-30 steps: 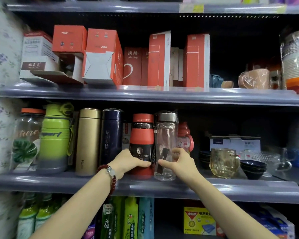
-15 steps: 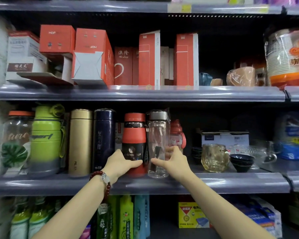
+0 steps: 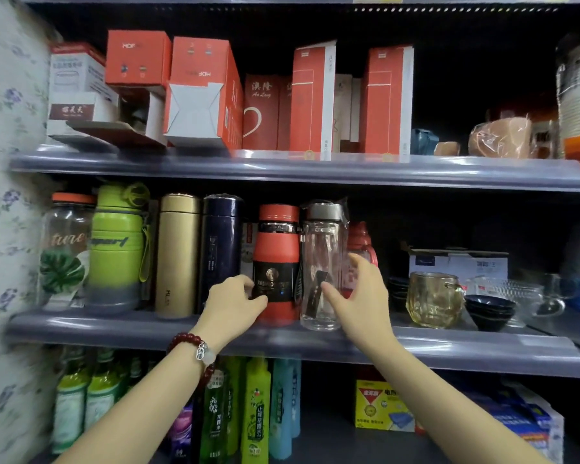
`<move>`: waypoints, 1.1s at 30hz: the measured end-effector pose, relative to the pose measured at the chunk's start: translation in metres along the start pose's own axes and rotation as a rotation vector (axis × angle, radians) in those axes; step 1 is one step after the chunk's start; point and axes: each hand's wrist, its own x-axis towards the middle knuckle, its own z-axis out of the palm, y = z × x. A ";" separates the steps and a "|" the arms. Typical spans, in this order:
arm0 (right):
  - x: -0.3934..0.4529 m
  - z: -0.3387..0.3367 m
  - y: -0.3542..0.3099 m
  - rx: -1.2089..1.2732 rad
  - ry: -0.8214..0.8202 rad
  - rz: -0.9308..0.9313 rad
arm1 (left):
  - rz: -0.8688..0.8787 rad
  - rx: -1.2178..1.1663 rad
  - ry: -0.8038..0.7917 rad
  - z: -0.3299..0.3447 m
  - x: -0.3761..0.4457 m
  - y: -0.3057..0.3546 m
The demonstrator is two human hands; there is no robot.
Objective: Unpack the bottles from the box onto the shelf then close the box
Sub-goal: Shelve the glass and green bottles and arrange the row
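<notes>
A red bottle (image 3: 277, 242) with a black label stands on the middle shelf (image 3: 449, 343), with a clear bottle (image 3: 322, 249) with a grey cap right beside it. My left hand (image 3: 230, 304) grips the red bottle low on its left side, thumb on the label. My right hand (image 3: 360, 296) is spread at the clear bottle's right side, fingers straight, thumb just in front of its lower part. To the left stand a navy flask (image 3: 221, 249), a gold flask (image 3: 178, 256), a green bottle (image 3: 118, 249) and a leaf-print jar (image 3: 64, 252). No box to unpack is in sight.
A small red bottle (image 3: 360, 239) stands behind the clear one. Right of my hand sit an amber glass mug (image 3: 432, 299), dark bowls (image 3: 489, 311) and glassware. Red cartons (image 3: 201, 92) fill the upper shelf. Spray bottles (image 3: 255, 413) stand on the lower shelf. Floral wall at left.
My right hand has let go of the clear bottle and spread its fingers beside it. My left hand stays on the red bottle. The view has shifted slightly.
</notes>
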 end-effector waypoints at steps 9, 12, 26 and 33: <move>-0.035 0.041 -0.052 -0.002 -0.149 -0.221 | 0.021 0.137 0.027 -0.047 -0.044 -0.035; -0.053 0.077 -0.076 0.019 -0.287 -0.226 | -0.031 0.181 0.020 -0.077 -0.067 -0.063; -0.233 0.266 -0.221 0.125 -1.023 -0.329 | -0.579 0.526 0.059 -0.238 -0.260 -0.238; -0.330 0.329 -0.270 0.201 -1.281 -0.496 | -0.917 0.576 0.150 -0.275 -0.366 -0.291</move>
